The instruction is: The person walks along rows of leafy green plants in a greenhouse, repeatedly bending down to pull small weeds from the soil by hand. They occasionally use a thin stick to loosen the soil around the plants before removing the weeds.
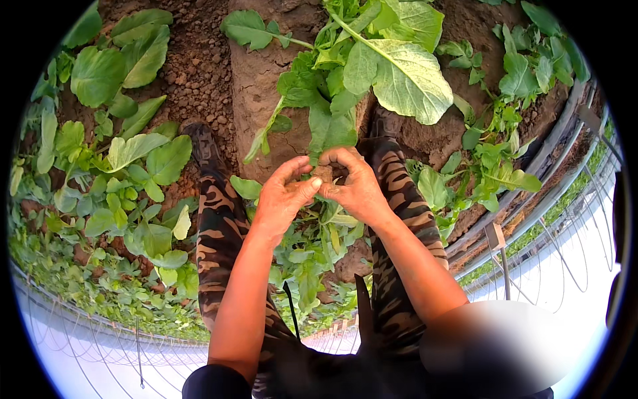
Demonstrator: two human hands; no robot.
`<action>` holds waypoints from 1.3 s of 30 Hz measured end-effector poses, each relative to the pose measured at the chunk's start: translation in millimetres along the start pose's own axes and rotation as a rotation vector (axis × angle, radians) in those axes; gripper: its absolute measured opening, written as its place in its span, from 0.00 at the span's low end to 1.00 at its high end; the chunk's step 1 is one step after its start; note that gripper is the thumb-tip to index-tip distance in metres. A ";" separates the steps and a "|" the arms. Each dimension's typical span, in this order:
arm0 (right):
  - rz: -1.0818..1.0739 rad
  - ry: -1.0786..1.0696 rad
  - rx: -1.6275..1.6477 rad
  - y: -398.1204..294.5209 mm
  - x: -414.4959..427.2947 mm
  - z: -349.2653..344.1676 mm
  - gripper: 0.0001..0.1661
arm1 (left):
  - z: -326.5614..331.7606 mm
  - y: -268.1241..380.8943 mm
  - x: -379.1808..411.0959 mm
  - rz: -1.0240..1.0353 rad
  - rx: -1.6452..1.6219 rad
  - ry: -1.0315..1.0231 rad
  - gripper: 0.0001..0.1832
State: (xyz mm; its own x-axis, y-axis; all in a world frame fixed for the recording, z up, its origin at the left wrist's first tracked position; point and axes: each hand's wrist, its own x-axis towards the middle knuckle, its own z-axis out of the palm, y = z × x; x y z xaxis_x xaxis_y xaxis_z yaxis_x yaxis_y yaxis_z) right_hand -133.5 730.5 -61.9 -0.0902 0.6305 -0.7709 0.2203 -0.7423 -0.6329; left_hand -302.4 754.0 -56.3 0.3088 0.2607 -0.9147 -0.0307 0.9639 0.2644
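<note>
My left hand and my right hand meet between my knees. Between their thumbs and fingers they pinch a small brown lump, which looks like soil; its exact nature is hard to tell. The tip of a green leaf hangs down to my fingertips from a large leafy plant that stands just beyond my hands. One broad pale leaf of that plant spreads to the right. Below my hands, more leafy plants show between my legs. My fingers partly hide the lump.
Dense leafy plants cover the left side, beside a strip of crumbly soil. More plants grow at the right, near a wooden post and curved pipes. My legs in camouflage trousers flank my hands.
</note>
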 end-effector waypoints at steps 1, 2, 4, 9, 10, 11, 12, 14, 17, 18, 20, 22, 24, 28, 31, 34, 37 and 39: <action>-0.056 -0.012 -0.018 -2.9 0.6 2.1 0.20 | 2.8 0.4 1.8 -0.037 -0.096 -0.079 0.31; -0.226 0.007 -0.148 -5.9 -0.9 4.0 0.19 | 4.2 1.0 2.5 0.011 -0.064 -0.095 0.32; -0.160 0.032 -0.139 -8.4 -2.6 1.9 0.20 | 4.3 1.5 1.7 0.006 -0.028 -0.078 0.31; 0.141 0.013 -0.092 4.3 0.4 -23.4 0.23 | -2.9 -4.8 2.4 -0.256 0.297 -0.157 0.20; 0.291 0.036 0.137 7.4 1.6 -26.9 0.24 | -0.3 -9.4 1.5 -0.209 0.595 -0.253 0.17; 0.277 0.027 0.243 8.9 1.7 -33.0 0.25 | 2.3 -14.0 -1.6 -0.134 0.837 -0.303 0.17; 0.250 0.075 0.229 9.8 4.1 -35.1 0.25 | 5.2 -18.0 -3.7 -0.123 0.900 -0.282 0.17; 0.237 0.134 0.208 6.5 9.4 -38.5 0.26 | 6.2 -21.0 -7.1 -0.092 0.987 -0.261 0.18; 0.217 0.172 0.309 -9.2 23.9 -36.4 0.28 | -0.7 -12.4 -12.1 -0.004 1.005 -0.254 0.19; 0.234 0.156 0.289 -16.4 28.9 -35.5 0.28 | -4.9 -6.5 -14.1 0.037 1.014 -0.281 0.19; 0.244 0.104 0.225 -31.1 38.0 -33.6 0.28 | -13.1 6.7 -17.7 0.091 1.049 -0.321 0.19; 0.278 0.120 0.282 -42.0 44.3 -29.0 0.24 | -20.7 18.9 -20.7 0.154 1.099 -0.345 0.18; 0.235 0.178 0.488 -47.6 37.4 -20.3 0.20 | -30.5 27.1 -24.0 0.160 1.087 -0.328 0.18; 0.182 0.502 0.710 -43.7 -22.6 -3.6 0.16 | -40.0 26.0 -34.5 0.112 1.084 -0.308 0.19; 0.265 0.577 0.797 -27.6 -69.6 -1.2 0.16 | -35.0 14.0 -41.9 0.046 1.165 -0.401 0.19; 0.315 0.610 0.809 -0.5 -77.5 -0.1 0.16 | -34.1 4.9 -41.9 0.127 1.198 -0.332 0.19; 0.292 0.581 0.799 29.9 -75.2 -5.6 0.16 | -30.9 -3.8 -37.9 0.128 1.295 -0.241 0.19; 0.283 0.605 0.843 54.7 -79.9 -11.4 0.17 | -21.7 -16.4 -37.5 0.112 1.334 -0.238 0.19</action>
State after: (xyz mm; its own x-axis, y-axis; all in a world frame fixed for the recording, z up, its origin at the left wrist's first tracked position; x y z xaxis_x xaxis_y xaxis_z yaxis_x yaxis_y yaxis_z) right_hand -103.2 642.2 -34.1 0.4053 0.2477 -0.8800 -0.6038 -0.6502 -0.4611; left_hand -334.1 729.6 -32.9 0.5251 0.1869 -0.8303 0.8270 0.1180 0.5496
